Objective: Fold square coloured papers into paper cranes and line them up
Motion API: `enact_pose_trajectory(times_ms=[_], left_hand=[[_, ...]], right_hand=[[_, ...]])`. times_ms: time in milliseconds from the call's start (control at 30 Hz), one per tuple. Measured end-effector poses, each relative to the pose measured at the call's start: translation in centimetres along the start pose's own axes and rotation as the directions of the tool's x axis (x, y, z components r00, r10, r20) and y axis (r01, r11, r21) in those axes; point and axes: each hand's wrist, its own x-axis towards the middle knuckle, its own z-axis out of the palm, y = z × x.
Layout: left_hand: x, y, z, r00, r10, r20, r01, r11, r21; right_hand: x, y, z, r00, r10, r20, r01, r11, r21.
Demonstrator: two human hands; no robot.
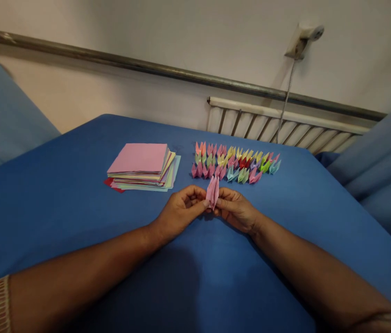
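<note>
A small folded pink paper piece (pixel 212 191) stands upright between my two hands above the blue table (pixel 77 208). My left hand (pixel 180 212) pinches its left side with fingers curled. My right hand (pixel 236 209) grips its right side, fingers closed around it. Just beyond the hands lie rows of several small folded paper figures (pixel 234 163) in pink, yellow, green and red. To the left of those sits a stack of coloured square paper sheets (pixel 143 168) with a pink sheet on top.
Behind the table runs a metal rail (pixel 147 67) along a pale wall, with a white radiator (pixel 278 121) and a wall fitting with a hanging cord (pixel 301 39). Blue fabric (pixel 382 171) hangs at both sides.
</note>
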Motion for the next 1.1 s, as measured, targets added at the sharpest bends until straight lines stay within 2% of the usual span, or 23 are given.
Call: enact_pose_trajectory(times_ms=[167,333,500,767,967,1100], left_hand=[[0.3,-0.6,0.0,0.999,-0.030,-0.041,0.031,1.000,0.007],[0.7,-1.2,-0.3,0.997,-0.018,-0.069,0.022,0.998,0.053],[0.8,-1.0,-0.5,0.996,-0.023,-0.086,0.029,0.997,0.067],[0.8,-0.8,-0.6,0.995,-0.019,-0.094,0.023,0.999,0.039],[1.0,-1.0,-0.6,0.995,-0.067,-0.074,0.072,0.995,0.062],[1.0,-1.3,-0.9,0.993,-0.082,-0.086,0.092,0.989,0.115]], right_hand=[[0.2,0.5,0.1,0.999,-0.051,-0.002,0.051,0.999,-0.018],[0.3,0.9,-0.1,0.992,-0.117,-0.043,0.111,0.987,-0.112],[0.0,0.6,0.1,0.991,-0.132,-0.003,0.130,0.983,-0.131],[0.2,0.6,0.4,0.973,-0.223,-0.062,0.193,0.929,-0.315],[0.1,0.8,0.7,0.918,-0.365,-0.154,0.275,0.866,-0.418],[0.0,1.4,0.7,0.894,-0.424,-0.145,0.292,0.797,-0.529]])
